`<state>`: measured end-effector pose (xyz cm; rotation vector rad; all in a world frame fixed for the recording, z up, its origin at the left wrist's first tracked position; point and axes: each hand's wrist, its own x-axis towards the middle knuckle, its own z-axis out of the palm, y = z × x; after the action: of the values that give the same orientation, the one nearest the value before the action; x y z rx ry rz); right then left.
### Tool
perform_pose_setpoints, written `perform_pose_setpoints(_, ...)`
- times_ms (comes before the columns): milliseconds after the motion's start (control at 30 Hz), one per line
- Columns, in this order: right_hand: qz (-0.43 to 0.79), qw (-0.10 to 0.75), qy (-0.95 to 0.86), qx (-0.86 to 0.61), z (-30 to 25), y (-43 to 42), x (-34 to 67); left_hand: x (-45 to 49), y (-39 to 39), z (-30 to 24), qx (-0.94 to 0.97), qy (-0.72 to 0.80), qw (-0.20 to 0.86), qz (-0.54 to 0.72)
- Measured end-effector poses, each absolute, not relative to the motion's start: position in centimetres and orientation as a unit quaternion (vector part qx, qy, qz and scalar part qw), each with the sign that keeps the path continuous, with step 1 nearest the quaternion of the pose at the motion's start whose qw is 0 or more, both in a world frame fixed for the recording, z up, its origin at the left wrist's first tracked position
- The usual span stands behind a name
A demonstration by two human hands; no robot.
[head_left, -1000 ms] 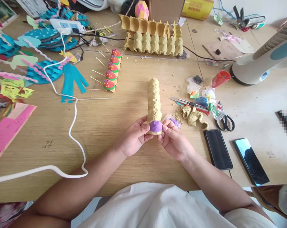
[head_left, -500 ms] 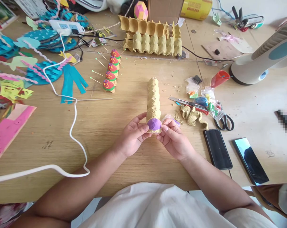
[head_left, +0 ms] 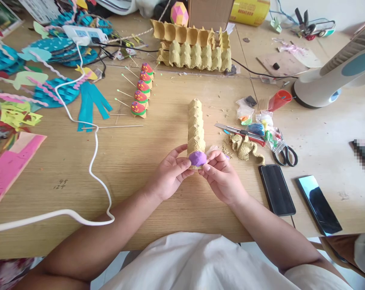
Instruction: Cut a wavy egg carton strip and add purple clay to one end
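Note:
A strip of egg carton with several humps lies lengthwise in front of me, its near end between my hands. Purple clay covers the face of the nearest hump. My left hand pinches the left edge of that end, thumb against the clay. On the opposite side, my right hand grips the right edge with thumb and fingertips. Behind the right fingers a small clear bag is partly hidden.
Right of my hands lie a utility knife, carton scraps, scissors, clay bags and two phones. A painted carton caterpillar stands back left. A white cable crosses the left side. Egg cartons sit behind.
The near end of the carton strip has shifted very slightly to the right, and the right fingers have adjusted a little at its edge. Both hands keep their hold.

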<state>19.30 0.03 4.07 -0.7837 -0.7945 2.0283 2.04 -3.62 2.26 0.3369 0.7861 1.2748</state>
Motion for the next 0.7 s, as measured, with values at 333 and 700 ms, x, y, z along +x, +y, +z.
perform_pose_setpoints(333, 0.799, 0.406, -0.319, -0.308, 4.08, 0.11, 19.19, 2.10, -3.82, 2.10, 0.157, 0.355, 0.723, 0.571)
perform_pose_setpoints(700, 0.800, 0.401, -0.320, -0.311, 4.17, 0.06, 19.07, 2.02, -3.74, 2.26, 0.154, 0.365, 0.717, 0.573)
